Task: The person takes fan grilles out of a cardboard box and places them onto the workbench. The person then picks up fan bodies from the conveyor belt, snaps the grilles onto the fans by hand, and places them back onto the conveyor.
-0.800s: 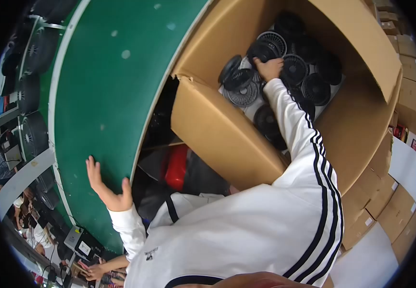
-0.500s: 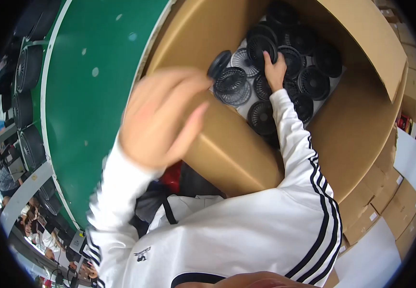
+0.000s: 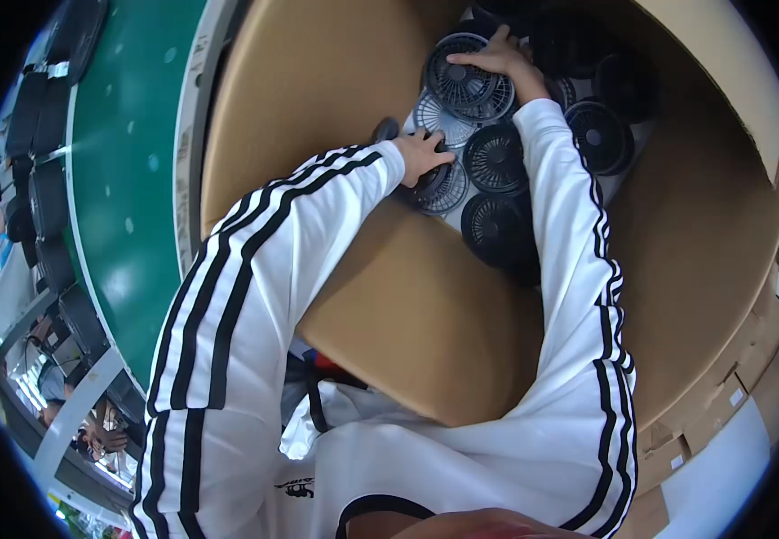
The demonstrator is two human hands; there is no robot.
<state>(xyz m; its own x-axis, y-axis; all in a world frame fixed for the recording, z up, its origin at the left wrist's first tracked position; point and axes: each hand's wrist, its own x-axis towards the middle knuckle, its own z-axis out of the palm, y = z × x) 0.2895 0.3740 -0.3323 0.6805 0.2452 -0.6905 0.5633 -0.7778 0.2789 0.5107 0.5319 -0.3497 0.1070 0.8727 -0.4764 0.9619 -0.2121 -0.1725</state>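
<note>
Several round black fan grilles lie in the large cardboard box, some on a pale sheet. My right hand (image 3: 508, 65) grips a black fan grille (image 3: 469, 83) at its upper right, thumb stretched across the spokes. Part of this grille's rim is covered by the fingers. Lower left, my left hand (image 3: 423, 158) rests with spread fingers on a dark fan grille, which it mostly hides. A grey grille (image 3: 448, 190) shows just below that hand. Between my forearms lie another black grille (image 3: 495, 158) and a lower one (image 3: 490, 228).
The cardboard box (image 3: 389, 305) has high walls around both arms, with a raised flap (image 3: 722, 63) at upper right. A green surface (image 3: 129, 180) with a pale edge runs along the left. Stacked cartons (image 3: 722, 395) stand at lower right.
My left hand has come down from above the box's near wall onto a grille inside. The right hand stays among the grilles, now over one's upper right side. My view has shifted closer.
</note>
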